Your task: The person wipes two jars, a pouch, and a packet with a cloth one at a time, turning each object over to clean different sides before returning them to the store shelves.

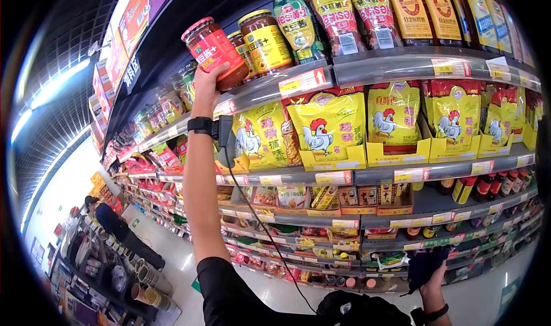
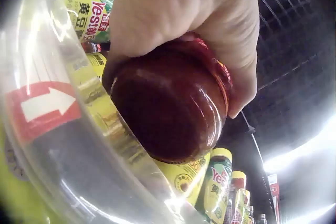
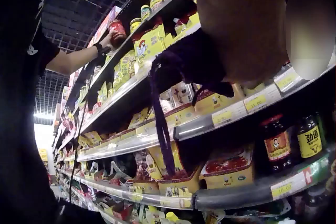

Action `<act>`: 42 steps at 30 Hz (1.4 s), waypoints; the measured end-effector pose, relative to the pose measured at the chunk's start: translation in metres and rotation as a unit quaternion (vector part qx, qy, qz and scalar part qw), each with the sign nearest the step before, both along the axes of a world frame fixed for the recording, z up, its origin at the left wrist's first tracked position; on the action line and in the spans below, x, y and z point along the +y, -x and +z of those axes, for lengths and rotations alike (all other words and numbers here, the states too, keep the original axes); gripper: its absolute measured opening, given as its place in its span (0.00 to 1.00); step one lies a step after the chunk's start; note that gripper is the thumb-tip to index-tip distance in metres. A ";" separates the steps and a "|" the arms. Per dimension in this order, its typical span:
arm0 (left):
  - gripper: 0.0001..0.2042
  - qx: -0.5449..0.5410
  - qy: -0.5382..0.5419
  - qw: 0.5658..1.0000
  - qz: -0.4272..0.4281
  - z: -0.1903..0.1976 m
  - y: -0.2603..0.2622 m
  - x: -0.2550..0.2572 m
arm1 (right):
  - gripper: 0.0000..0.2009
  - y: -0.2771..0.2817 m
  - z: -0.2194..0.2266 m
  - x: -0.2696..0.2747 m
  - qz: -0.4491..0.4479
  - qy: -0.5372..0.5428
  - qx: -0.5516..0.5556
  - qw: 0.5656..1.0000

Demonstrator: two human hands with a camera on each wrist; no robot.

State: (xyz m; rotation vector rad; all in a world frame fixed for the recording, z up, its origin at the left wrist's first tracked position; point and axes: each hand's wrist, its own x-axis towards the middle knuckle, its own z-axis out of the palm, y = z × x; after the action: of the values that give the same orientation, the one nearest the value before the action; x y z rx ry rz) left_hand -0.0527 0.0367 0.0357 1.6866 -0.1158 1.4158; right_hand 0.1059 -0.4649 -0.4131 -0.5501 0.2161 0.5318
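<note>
The left hand (image 1: 210, 85) grips a jar of dark red sauce (image 1: 215, 51) with a red label, at the top shelf's edge in the head view. From below, the left wrist view shows the jar's rounded bottom (image 2: 163, 103) with the left hand (image 2: 184, 14) wrapped round it. The jar leans beside a yellow-labelled jar (image 1: 265, 42). Low at the right, the right hand (image 1: 434, 280) holds a dark purple cloth bag (image 1: 426, 266). In the right wrist view the bag (image 3: 194, 58) hangs with its cords dangling, and the fingers are hidden.
Sauce bottles (image 1: 295, 24) line the top shelf, with yellow chicken-picture pouches (image 1: 327, 128) below. Price tags run along the shelf rails (image 1: 367, 177). A cable hangs from the left wrist. A person in dark clothes (image 1: 123, 228) stands in the aisle at left, near another display (image 1: 92, 268).
</note>
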 end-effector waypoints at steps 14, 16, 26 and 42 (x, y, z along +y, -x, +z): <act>0.26 0.072 -0.023 0.996 0.046 0.001 -0.015 0.028 | 0.22 -0.015 -0.013 0.003 0.055 0.009 -0.068 0.996; 0.27 0.096 -0.028 0.994 0.035 0.003 -0.016 0.029 | 0.22 -0.016 -0.010 0.009 0.039 0.015 -0.053 0.998; 0.26 0.158 -0.033 0.987 0.026 -0.001 -0.012 0.021 | 0.24 -0.021 -0.011 0.022 0.063 -0.011 -0.043 0.997; 0.28 0.136 -0.041 0.977 0.159 0.000 -0.018 0.013 | 0.25 -0.033 -0.026 0.009 0.066 0.003 -0.016 0.998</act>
State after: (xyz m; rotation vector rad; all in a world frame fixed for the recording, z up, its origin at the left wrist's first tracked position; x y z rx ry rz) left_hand -0.0349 0.0494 0.0359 2.0181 0.2621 1.4055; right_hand 0.1390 -0.4561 -0.4388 -0.5815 0.1518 0.6501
